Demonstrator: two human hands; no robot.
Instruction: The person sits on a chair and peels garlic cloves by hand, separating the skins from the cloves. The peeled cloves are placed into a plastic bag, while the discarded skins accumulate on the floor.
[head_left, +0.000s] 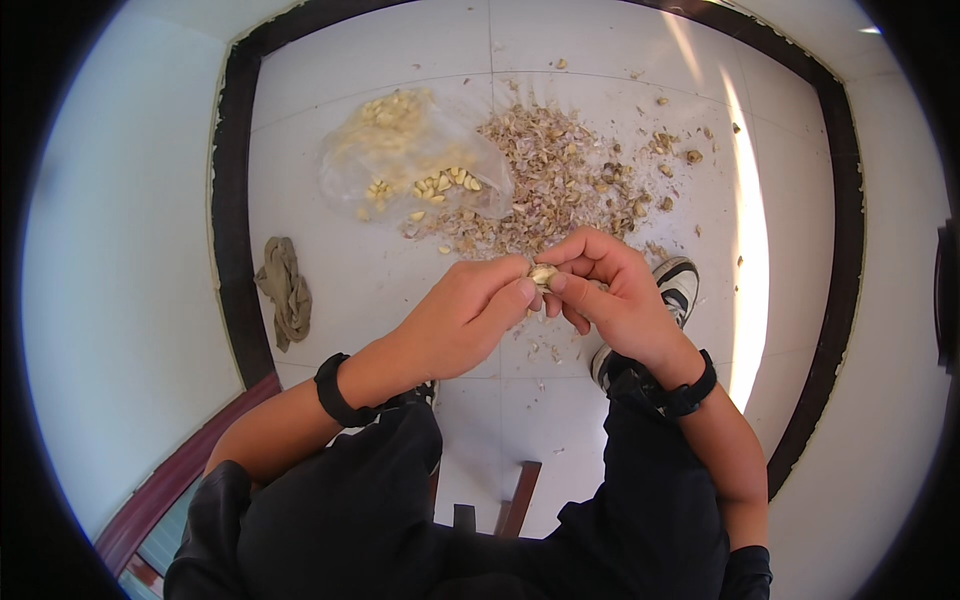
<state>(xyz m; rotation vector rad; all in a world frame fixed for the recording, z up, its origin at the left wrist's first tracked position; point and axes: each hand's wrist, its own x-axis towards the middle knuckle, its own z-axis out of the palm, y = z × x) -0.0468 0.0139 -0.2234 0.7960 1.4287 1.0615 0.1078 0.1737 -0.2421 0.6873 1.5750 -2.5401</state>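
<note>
Between both hands, in the middle of the head view, is a garlic clove with some brownish skin on it. My left hand pinches its left side with thumb and forefinger. On the other side, the thumb and fingertips of my right hand grip it. Beyond the hands, a heap of papery garlic skins lies on the tiled floor. Left of the heap and touching it is a clear plastic bag with many peeled cloves inside and near its mouth.
A crumpled brown cloth lies on the floor at the left. Loose garlic pieces are scattered right of the heap. A shoe stands just beyond my right wrist. Dark skirting and walls border the floor. Wooden legs show between my knees.
</note>
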